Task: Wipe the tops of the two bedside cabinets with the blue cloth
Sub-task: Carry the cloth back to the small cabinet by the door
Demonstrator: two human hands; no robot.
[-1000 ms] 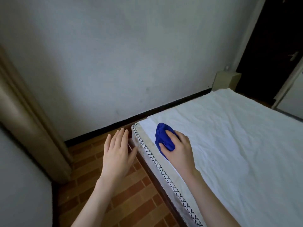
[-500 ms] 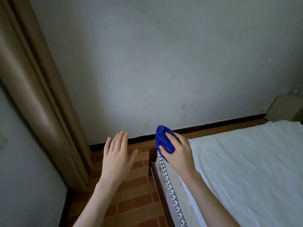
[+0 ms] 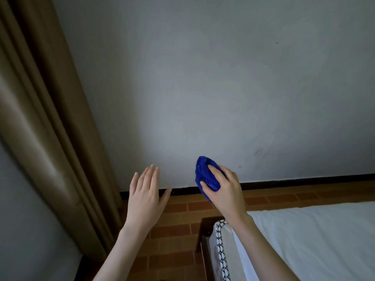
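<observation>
My right hand [image 3: 225,189] grips the bunched-up blue cloth [image 3: 204,175] in the air, above the corner of the bed [image 3: 316,236] and in front of the grey wall. My left hand [image 3: 145,196] is held out beside it with straight fingers and holds nothing; it hovers over the brick-pattern floor. No bedside cabinet is in view.
A brown curtain [image 3: 40,110] hangs along the left. The grey wall [image 3: 203,88] with a black skirting board stands straight ahead. A strip of brick-pattern floor [image 3: 174,230] runs between the wall and the bed's dark wooden frame [image 3: 203,240].
The view has swung left and up: the bed has slid to the lower right and the beige cabinet at the far wall has left the frame. Both hands keep their pose.
</observation>
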